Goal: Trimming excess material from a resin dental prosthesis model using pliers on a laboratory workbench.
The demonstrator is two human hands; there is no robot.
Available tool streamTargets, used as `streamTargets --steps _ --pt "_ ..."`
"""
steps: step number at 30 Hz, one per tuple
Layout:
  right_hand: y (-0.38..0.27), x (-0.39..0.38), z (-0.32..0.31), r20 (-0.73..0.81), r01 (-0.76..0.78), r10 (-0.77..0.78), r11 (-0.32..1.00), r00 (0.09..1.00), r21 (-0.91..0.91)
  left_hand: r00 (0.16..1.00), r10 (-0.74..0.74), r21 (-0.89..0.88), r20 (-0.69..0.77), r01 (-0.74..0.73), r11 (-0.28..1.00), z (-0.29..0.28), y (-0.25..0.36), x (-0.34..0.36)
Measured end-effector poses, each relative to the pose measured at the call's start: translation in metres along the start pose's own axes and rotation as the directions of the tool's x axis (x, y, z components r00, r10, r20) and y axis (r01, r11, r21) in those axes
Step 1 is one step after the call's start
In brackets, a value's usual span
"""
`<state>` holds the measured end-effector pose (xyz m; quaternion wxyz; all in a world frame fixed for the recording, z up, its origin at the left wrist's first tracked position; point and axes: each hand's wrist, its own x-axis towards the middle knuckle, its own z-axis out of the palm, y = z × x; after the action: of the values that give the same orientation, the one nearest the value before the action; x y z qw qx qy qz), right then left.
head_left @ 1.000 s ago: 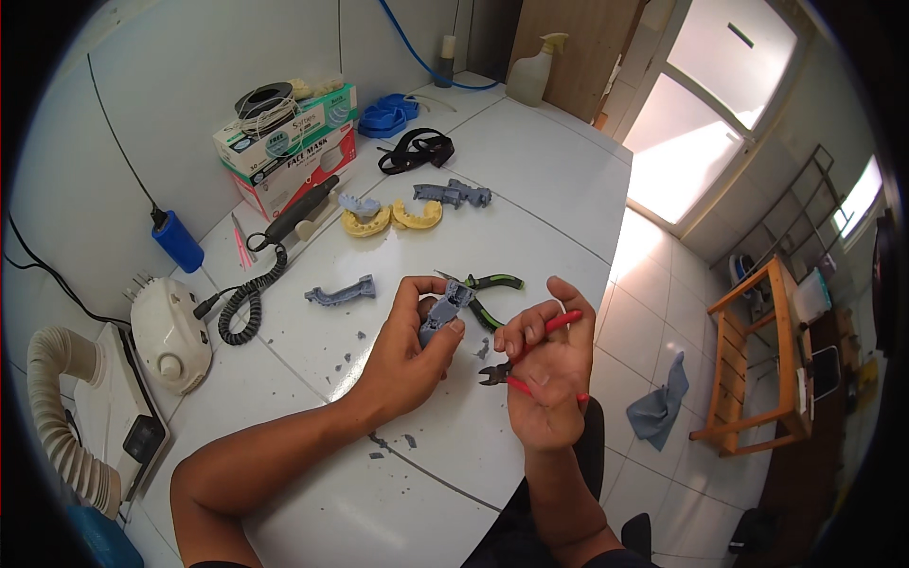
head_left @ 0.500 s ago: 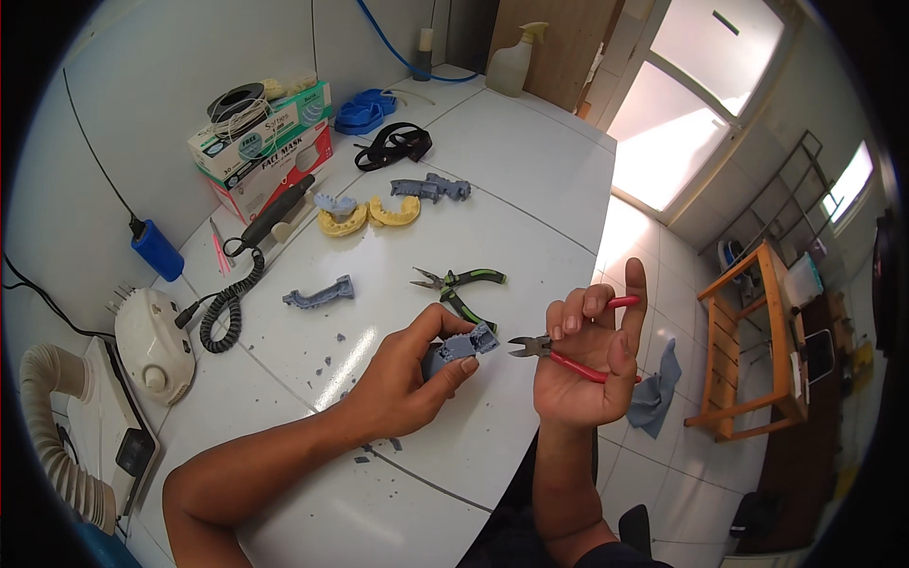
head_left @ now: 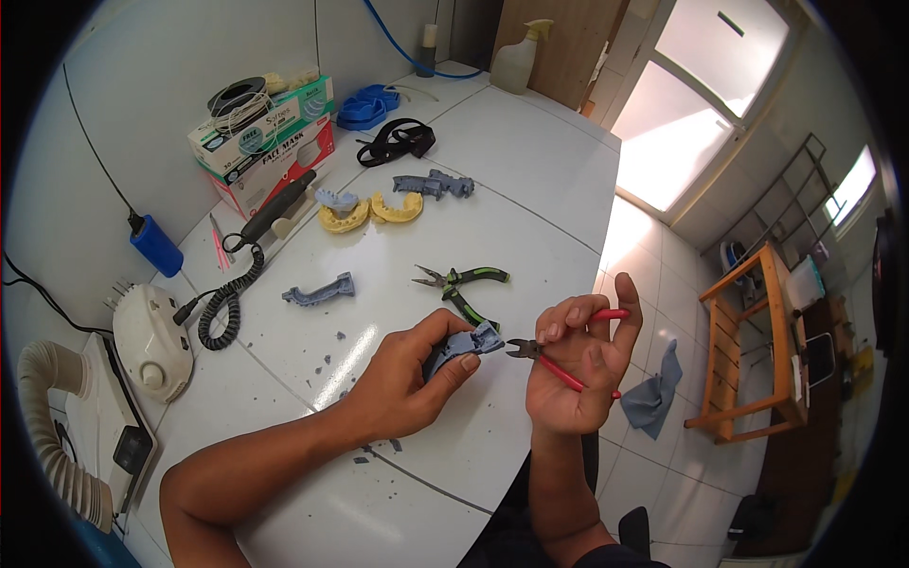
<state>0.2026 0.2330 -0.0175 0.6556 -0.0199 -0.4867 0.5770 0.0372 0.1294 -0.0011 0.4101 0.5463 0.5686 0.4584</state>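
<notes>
- A left hand (head_left: 409, 374) pinches a small grey plastic part (head_left: 464, 343) between thumb and curled fingers, just above the near edge of a white table (head_left: 530, 180).
- The grey plastic part's long axis runs roughly left to right, tilted up slightly; its free end points right, toward the other hand.
- A right hand (head_left: 576, 364) grips red-handled cutters (head_left: 559, 355), fingers wrapped around the handles, thumb raised. 1 handle sticks out upward past the fingers, the other runs down across the palm.
- The cutters' dark nose points left, its tip just beside the part's free end; whether they touch cannot be told.
- Compared with half a second ago, the part's free end and the cutters' nose sit closer together, and both hands appear slightly lower in view.
- Green-handled pliers (head_left: 464, 284) lie on the table just beyond the hands, nose pointing left.
- Another grey part (head_left: 319, 292) lies further left, with small grey offcuts (head_left: 331, 352) scattered near the left wrist.
- 2 yellow dental casts (head_left: 369, 210) and a grey piece (head_left: 434, 184) sit well beyond, toward the table's far side.
- The table's right edge curves close by the right hand; beyond it is tiled floor (head_left: 701, 473) with a blue cloth (head_left: 653, 393).
- Bare tabletop lies open between the hands and the yellow casts.
</notes>
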Motion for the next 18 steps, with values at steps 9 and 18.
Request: streamTargets --steps 9,18 --pt "0.000 -0.003 -0.001 0.003 -0.065 0.066 0.997 0.998 -0.035 0.969 0.236 0.200 -0.068 -0.218 0.955 0.006 0.006 -0.004" --pt "-0.008 -0.003 0.008 -0.046 0.075 -0.070 0.989 0.996 0.126 0.986 0.166 0.276 -0.017 -0.155 0.949 0.005 0.008 -0.004"
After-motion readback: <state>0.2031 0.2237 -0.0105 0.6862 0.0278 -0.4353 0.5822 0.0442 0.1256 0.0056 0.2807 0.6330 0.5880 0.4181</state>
